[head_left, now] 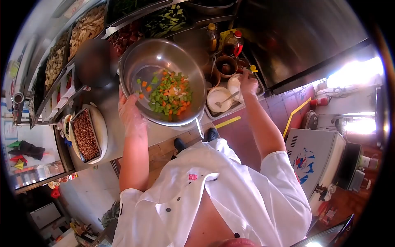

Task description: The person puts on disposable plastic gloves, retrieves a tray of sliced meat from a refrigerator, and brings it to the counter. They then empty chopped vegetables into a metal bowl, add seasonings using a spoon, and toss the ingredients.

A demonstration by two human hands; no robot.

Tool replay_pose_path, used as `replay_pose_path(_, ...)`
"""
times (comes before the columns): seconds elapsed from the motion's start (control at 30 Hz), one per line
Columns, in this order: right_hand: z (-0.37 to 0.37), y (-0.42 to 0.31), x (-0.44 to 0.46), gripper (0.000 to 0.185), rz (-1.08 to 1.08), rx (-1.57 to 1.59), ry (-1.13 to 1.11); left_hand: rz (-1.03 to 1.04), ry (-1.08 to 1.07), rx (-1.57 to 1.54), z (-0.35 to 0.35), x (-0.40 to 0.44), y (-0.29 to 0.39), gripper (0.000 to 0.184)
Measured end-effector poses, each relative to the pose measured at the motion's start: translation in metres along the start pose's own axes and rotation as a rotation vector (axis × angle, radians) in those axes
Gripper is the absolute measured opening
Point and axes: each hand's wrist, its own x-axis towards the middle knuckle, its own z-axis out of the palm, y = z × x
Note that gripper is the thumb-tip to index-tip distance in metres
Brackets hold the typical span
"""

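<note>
My left hand (132, 111), in a clear plastic glove, grips the left rim of a large steel mixing bowl (164, 51). The bowl is tilted and holds diced green and orange vegetables (170, 96), with a few pale bits among them. Over the seasoning containers at the right, my right hand (249, 85) has its fingers drawn together; what they hold, if anything, I cannot make out. Beneath it sits a container of white powder (233, 84). Beside that, a spoon (227, 99) rests in another white-filled container (214, 106). A brown pot (226, 66) stands just behind.
Two bottles, one red-capped (233, 43) and one yellow-capped (212, 37), stand behind the seasonings. A tray of brown beans or nuts (85, 135) is at the left. Trays of cut ingredients (86, 26) line the back. A white box-shaped appliance (312, 152) stands on the right.
</note>
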Motion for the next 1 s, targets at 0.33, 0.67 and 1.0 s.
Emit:
replay_pose_path(0.33,0.007,0.008,0.002,0.052,-0.17,-0.249,0.013,-0.011,0.013,0.005,-0.007,0.008,-0.002,0.066)
replay_pose_path(0.67,-0.031,-0.022,0.003,0.041,-0.037,0.231,0.02,-0.02,0.033,0.023,-0.011,0.005,-0.004,0.066)
replay_pose_path(1.0,-0.052,-0.06,-0.023,0.032,-0.146,0.058,-0.127,-0.012,-0.004,-0.033,0.003,-0.005,0.004,0.061)
